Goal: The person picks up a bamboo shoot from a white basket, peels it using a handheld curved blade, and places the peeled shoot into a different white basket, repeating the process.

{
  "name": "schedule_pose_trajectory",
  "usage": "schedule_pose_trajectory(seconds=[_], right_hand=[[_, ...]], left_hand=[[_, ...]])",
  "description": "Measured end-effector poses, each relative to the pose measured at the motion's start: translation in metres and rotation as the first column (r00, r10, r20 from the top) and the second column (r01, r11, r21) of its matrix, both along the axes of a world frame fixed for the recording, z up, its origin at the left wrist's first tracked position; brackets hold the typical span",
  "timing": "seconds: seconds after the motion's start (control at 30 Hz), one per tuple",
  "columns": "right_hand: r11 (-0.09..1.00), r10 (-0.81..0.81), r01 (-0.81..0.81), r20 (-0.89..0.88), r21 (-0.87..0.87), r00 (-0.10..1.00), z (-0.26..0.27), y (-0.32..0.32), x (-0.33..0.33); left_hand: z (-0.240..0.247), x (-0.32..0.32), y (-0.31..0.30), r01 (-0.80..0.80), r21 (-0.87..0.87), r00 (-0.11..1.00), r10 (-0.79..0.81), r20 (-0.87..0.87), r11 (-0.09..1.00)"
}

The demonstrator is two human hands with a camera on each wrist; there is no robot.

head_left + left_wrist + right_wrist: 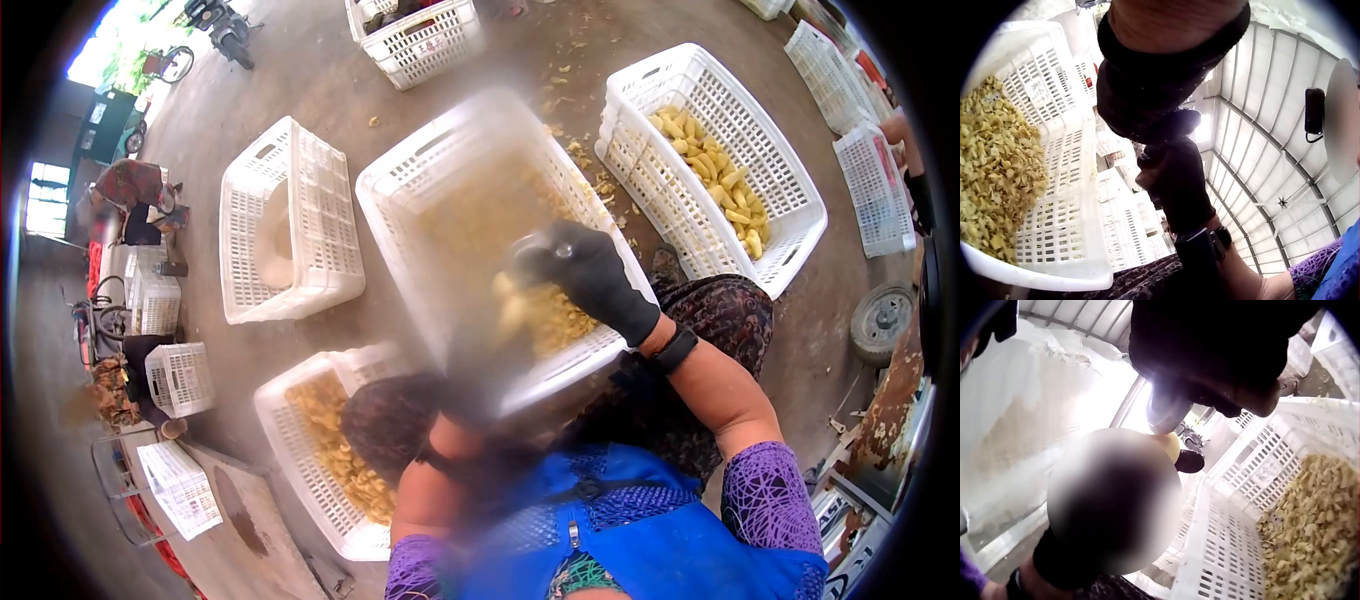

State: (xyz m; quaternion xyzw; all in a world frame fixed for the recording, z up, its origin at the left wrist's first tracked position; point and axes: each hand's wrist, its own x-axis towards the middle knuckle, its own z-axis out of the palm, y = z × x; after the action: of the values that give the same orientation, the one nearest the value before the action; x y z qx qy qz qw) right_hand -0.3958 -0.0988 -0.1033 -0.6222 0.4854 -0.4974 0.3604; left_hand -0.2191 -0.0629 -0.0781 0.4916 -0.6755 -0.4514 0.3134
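Observation:
My right hand [605, 280], in a black glove, is curled over the middle crate. Its fingers grip a small grey, shiny tool [535, 257], blurred in the head view. My left hand [490, 365] is a dark blur just below it. In the right wrist view a pale yellow peeled piece [1171, 447] shows between the hands, held by the left one, its black fingertip beside it. In the left wrist view both gloved hands meet. The white crate [400, 190] under them holds yellow peelings [997, 181].
Beside my right knee stands a crate [770, 170] of long yellow peeled pieces [715, 180]. Another crate [285, 480] with yellow pieces is by my left knee. A crate [325, 220] with a pale round thing stands front left. Peel scraps [580, 155] litter the floor. A wheel [882, 325] lies at right.

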Motion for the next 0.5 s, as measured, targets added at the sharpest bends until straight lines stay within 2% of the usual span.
schedule_pose_trajectory(seconds=[0.03, 0.07, 0.1, 0.13, 0.17, 0.23, 0.27, 0.3, 0.33, 0.37, 0.4, 0.43, 0.47, 0.5], right_hand=[[0.990, -0.002, -0.024, -0.184, -0.137, 0.983, 0.000, 0.000, 0.000], [0.989, -0.006, -0.021, -0.181, -0.144, 0.983, 0.000, -0.001, 0.001], [0.988, -0.015, 0.001, -0.084, -0.156, 0.996, -0.001, -0.002, 0.004], [0.986, -0.023, 0.025, 0.015, -0.163, 1.000, 0.000, -0.001, 0.006], [0.986, -0.027, 0.030, 0.020, -0.166, 0.999, 0.001, -0.001, 0.007], [0.975, -0.081, 0.044, 0.165, 0.218, 0.983, 0.006, 0.001, 0.006], [0.975, -0.082, 0.045, 0.165, 0.218, 0.983, -0.005, -0.002, 0.001], [0.985, -0.154, 0.159, -0.065, 0.064, 0.986, -0.025, -0.009, -0.009], [0.966, -0.255, 0.233, -0.275, -0.112, 0.927, -0.037, -0.016, -0.018], [0.900, -0.296, 0.233, 0.125, 0.369, 0.947, -0.034, -0.021, -0.026], [0.899, -0.300, 0.236, 0.127, 0.369, 0.945, -0.031, -0.020, -0.023], [0.877, -0.308, 0.178, 0.237, 0.447, 0.921, -0.028, -0.020, -0.021], [0.850, -0.316, 0.106, 0.338, 0.517, 0.886, -0.014, -0.020, -0.016], [0.792, -0.253, 0.027, 0.289, 0.610, 0.923, 0.002, -0.011, -0.012]], left_hand=[[0.002, 0.000, 0.000, -0.052, 0.198, 0.999, 0.050, 0.014, 0.979], [-0.004, 0.002, 0.000, -0.050, 0.191, 0.999, 0.048, 0.016, 0.980], [-0.015, 0.006, -0.001, -0.007, -0.054, 0.996, 0.012, 0.087, 0.999], [-0.015, 0.006, -0.004, 0.056, -0.289, 0.986, -0.008, 0.165, 0.956], [-0.014, 0.005, -0.003, 0.061, -0.292, 0.985, -0.011, 0.170, 0.954], [-0.009, -0.001, 0.002, -0.106, -0.061, 0.994, 0.104, -0.043, 0.992], [-0.004, -0.001, 0.001, -0.105, -0.061, 0.994, 0.103, -0.043, 0.993], [0.001, 0.002, 0.000, -0.020, -0.245, 1.000, 0.024, 0.011, 0.969], [0.003, 0.006, -0.002, 0.076, -0.415, 0.996, -0.047, 0.080, 0.907], [-0.002, 0.017, -0.002, 0.091, -0.412, 0.994, -0.060, 0.089, 0.907], [-0.014, 0.030, -0.001, 0.057, -0.188, 0.998, -0.051, 0.034, 0.981], [-0.021, 0.036, 0.000, 0.016, 0.047, 1.000, -0.014, -0.024, 0.999], [-0.007, 0.026, -0.003, -0.002, 0.047, 0.999, 0.004, -0.032, 0.999], [0.009, 0.014, -0.004, -0.043, 0.120, 0.990, 0.059, -0.130, 0.992]])
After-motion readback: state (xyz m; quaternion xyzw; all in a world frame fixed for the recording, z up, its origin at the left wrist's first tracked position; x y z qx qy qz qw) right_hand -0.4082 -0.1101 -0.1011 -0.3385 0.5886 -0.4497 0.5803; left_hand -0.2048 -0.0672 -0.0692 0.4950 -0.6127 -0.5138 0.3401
